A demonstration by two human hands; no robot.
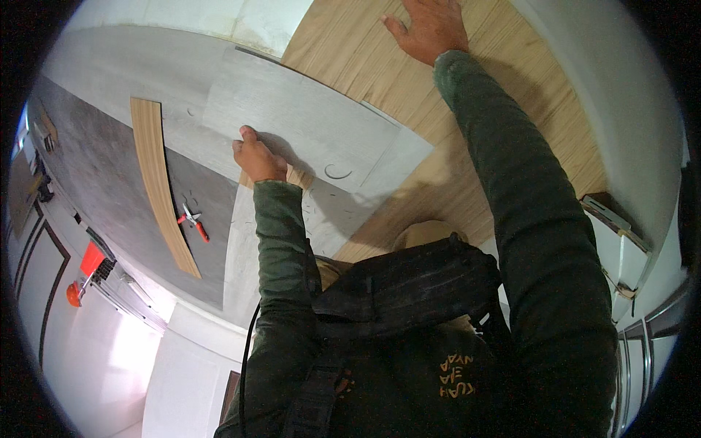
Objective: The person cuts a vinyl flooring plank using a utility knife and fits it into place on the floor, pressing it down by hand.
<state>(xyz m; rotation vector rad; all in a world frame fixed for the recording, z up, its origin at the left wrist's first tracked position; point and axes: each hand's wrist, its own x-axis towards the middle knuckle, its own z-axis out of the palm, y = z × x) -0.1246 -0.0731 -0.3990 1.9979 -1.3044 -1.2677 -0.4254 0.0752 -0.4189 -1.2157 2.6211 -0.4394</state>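
Note:
My left hand (pixel 261 158) is closed, thumb upward, at the near edge of a pale grey sheet (pixel 292 102). What its fingers hold, if anything, is hidden. Bits of a wood-patterned piece (pixel 298 176) show beside the wrist. My right hand (pixel 432 31) lies with fingers apart on the light wood-look planks (pixel 350 44) at the top, its fingertips partly cut off by the picture's edge. A thin dark curved offcut (pixel 337 173) rests on the pale grey surface between my arms.
To the left, a loose wood-look strip (pixel 155 168) lies across the grey floor (pixel 95 146). Red-handled cutters (pixel 193 221) lie beside it, with small scraps around. A white wall (pixel 628 95) curves along the right. An orange object (pixel 92 259) stands far left.

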